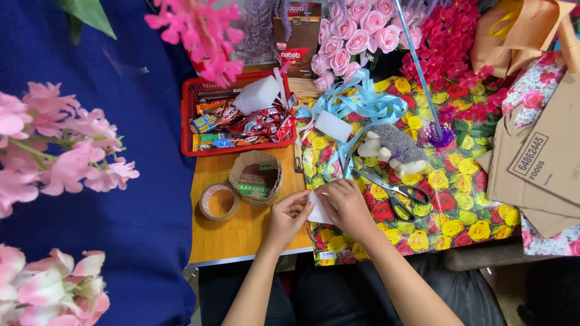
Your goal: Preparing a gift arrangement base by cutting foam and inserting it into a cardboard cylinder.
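At the lower centre of the frame a small white piece of paper (316, 208) is held between both hands. The left hand (289, 216) is closed on its left edge with fingertips pinched, and the right hand (347, 205) is curled over its right side, partly covering it. The paper is held just above the near edge of a sheet of wrapping paper (447, 223) printed with yellow and red roses, which is spread over the right part of the wooden bench (241, 232). Just left of the hands a roll of clear tape (219, 201) is laid flat, and a short cardboard ring (256, 177) is stood beside it. Right of the hands, scissors (396, 192) are laid on the wrapping paper. Further up, a grey plush toy (393, 148) is seen beside a tangle of light blue ribbon (362, 102). At the upper left of the bench a red basket (188, 121) is filled with snack packets. Pink artificial roses (356, 33) are placed at the top centre.
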